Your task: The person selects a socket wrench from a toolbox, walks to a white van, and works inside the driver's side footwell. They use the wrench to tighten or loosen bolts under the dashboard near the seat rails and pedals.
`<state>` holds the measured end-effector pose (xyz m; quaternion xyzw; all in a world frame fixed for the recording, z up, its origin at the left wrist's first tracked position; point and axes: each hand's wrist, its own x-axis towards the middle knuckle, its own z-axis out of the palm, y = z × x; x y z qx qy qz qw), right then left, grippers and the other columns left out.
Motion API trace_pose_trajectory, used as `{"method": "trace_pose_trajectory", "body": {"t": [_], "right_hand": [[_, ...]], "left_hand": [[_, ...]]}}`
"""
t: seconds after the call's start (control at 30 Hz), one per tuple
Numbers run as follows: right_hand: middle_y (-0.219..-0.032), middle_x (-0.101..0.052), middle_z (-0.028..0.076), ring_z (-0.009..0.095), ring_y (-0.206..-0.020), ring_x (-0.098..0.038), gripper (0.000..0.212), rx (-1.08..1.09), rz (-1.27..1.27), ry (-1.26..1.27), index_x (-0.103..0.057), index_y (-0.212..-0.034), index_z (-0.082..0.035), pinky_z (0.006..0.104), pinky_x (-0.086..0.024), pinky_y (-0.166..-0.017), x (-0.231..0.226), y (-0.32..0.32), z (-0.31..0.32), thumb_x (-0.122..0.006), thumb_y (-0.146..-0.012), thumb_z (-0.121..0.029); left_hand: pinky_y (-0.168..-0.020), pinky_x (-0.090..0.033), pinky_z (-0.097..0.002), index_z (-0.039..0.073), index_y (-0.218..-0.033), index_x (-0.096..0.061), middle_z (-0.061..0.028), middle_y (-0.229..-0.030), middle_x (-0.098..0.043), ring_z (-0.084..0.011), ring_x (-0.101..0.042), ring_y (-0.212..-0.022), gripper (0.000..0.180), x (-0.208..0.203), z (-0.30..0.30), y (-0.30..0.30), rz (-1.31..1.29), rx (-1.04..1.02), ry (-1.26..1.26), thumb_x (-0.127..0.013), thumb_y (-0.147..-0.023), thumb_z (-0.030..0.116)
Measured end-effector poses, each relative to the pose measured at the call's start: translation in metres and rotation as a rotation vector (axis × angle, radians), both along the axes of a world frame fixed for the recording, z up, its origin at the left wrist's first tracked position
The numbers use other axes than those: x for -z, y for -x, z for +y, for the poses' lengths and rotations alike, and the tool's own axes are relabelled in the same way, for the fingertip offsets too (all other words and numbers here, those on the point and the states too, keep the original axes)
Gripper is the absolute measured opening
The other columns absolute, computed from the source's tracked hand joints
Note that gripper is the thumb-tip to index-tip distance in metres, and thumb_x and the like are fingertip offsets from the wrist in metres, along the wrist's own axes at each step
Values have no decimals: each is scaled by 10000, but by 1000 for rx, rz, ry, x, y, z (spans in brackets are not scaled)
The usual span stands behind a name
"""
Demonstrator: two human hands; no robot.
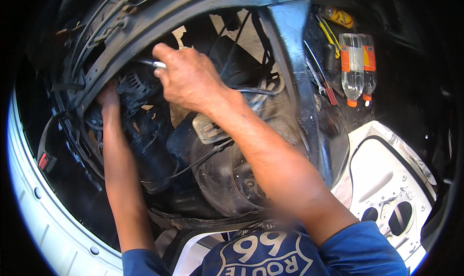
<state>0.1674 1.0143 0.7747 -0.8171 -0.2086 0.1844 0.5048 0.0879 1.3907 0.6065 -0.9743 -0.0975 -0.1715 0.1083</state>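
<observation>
I look down into a dirty engine bay. My right hand (pixel 186 77) is closed around a slim silver metal tool (pixel 153 63) whose tip points left toward a black ribbed alternator (pixel 137 89). My left hand (pixel 108 97) reaches deep beside that alternator, under the black front crossbar (pixel 145 27); its fingers are hidden behind the parts, so whether it grips anything cannot be seen. Both forearms come up from the lower edge out of blue sleeves.
Two clear plastic bottles (pixel 355 65) with orange labels lie at the upper right beside screwdrivers (pixel 325 82) and a yellow-handled tool (pixel 329 34). A black strut (pixel 295 58) runs down the middle. White body panels (pixel 391 179) curve along right and left edges. Hoses and cables (pixel 251 94) cross the bay.
</observation>
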Motion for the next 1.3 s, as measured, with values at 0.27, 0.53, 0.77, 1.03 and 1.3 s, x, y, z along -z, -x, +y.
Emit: {"method": "trace_pose_trajectory", "body": {"t": [0.27, 0.53, 0.77, 1.03, 1.3], "right_hand": [[-741, -657, 255, 450, -787, -679, 170, -7, 13, -26, -562, -997, 6, 509, -540, -717, 2, 1, 0, -646, -884, -89], [-813, -642, 244, 469, -850, -631, 169, -6, 57, -44, -512, -986, -34, 540, -478, -729, 1, 1, 1, -630, -901, -121], [-846, -659, 233, 454, -858, -646, 175, -32, 74, -3, -536, -1044, -56, 520, -496, -722, -4, -2, 0, -627, -915, -133], [-830, -646, 244, 465, -841, -644, 180, -9, 54, -110, -521, -1038, -44, 526, -495, -714, 0, 1, -1, -632, -913, -112], [-837, -651, 238, 464, -833, -646, 185, -61, 69, -49, -517, -1052, -41, 520, -500, -705, -5, -1, 1, -625, -924, -119]], "left_hand": [[-1053, -422, -448, 14, -1225, -662, -177, -1283, -654, -359, -590, -1211, 403, -17, -8, -1, -62, 30, 439, -665, -945, 304], [-1078, -377, -513, 8, -1311, -582, -223, -1332, -563, -419, -490, -1254, 448, -35, -25, -23, -58, 213, 180, -612, -945, 264], [-1098, -362, -537, 26, -1373, -542, -245, -1404, -504, -456, -445, -1303, 493, -52, -46, -8, 130, 54, 134, -561, -961, 297], [-1025, -392, -551, 53, -1302, -613, -213, -1293, -592, -440, -505, -1219, 441, -37, -30, -9, -29, 285, 41, -567, -967, 337], [-1101, -366, -501, 47, -1378, -544, -197, -1391, -533, -403, -468, -1302, 474, -50, -40, -8, 57, 100, 389, -573, -978, 300]]}}
